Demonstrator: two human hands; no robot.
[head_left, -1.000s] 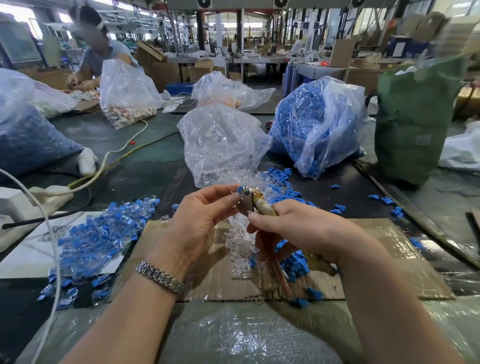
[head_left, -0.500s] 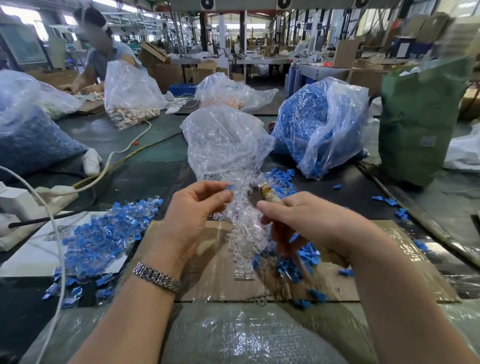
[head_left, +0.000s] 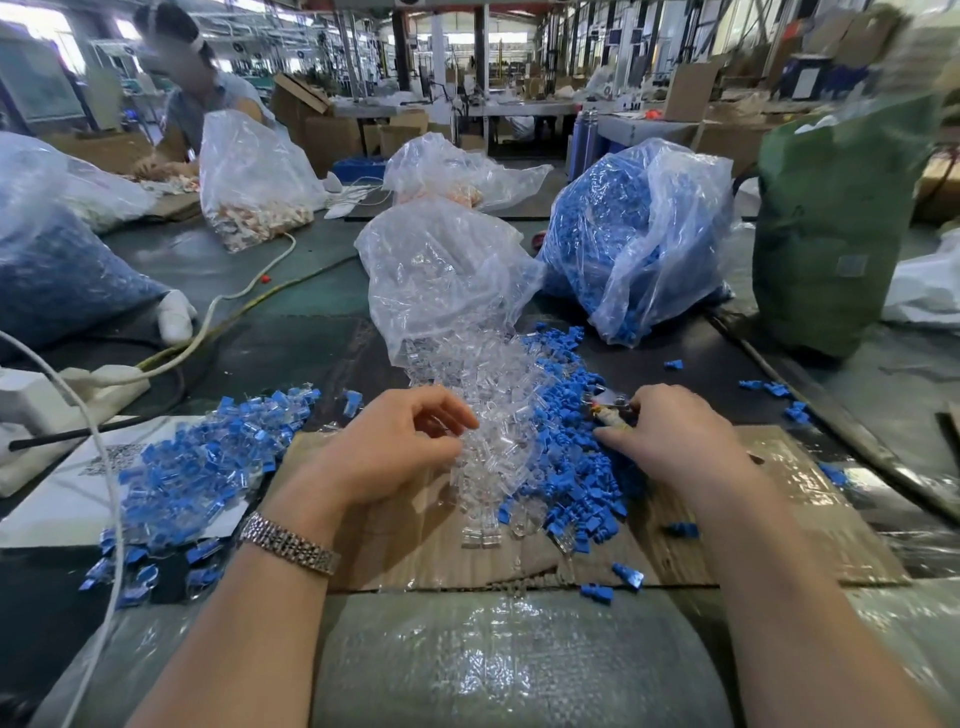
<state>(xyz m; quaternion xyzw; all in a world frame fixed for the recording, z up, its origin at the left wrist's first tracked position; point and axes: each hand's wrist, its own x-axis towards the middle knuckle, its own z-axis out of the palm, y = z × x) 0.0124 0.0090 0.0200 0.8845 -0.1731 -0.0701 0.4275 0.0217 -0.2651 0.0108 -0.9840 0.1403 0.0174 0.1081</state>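
1. A heap of joined blue-and-clear plastic pieces lies just off the left edge of the flat brown cardboard sheet.
2. The left hand is over the cardboard's left part. Its fingers are loosely curled, with thumb and forefinger apart and the tips at the pile of clear plastic pieces. I cannot tell whether it pinches one.
3. The pile of loose blue plastic pieces covers the cardboard's middle, touching the clear pile.
4. The short tan-handled, metal-tipped tool sits above the cardboard's far edge. Its long axis runs left to right, with the tip pointing left over the blue pile.
5. The right hand is clamped round the tool's handle, its forefinger stretched onto the blue pieces.
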